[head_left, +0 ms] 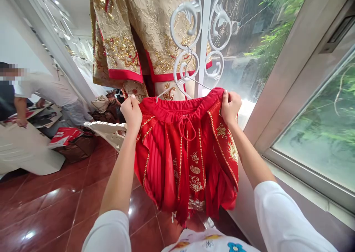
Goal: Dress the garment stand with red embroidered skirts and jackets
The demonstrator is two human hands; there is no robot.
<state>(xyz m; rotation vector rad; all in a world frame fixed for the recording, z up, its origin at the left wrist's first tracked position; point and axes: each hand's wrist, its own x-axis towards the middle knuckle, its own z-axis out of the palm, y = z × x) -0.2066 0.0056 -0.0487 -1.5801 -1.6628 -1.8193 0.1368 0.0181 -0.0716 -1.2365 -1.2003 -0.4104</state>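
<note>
A red pleated skirt [185,152] with gold embroidery hangs in front of me on a thin wire hanger [186,82]. My left hand [131,111] is closed on the left end of its waistband. On the right end of the waistband my right hand [230,106] grips the cloth too. The hanger's hook sits among the scrolls of a white ornate metal stand [203,41]. Behind it hangs a gold and red embroidered garment [133,37].
A big window [318,133] runs along the right, its sill close to my right arm. At the left a person in a white shirt [47,89] bends over a white table with papers. A white carved piece [108,130] and bags lie on the red tiled floor [55,200].
</note>
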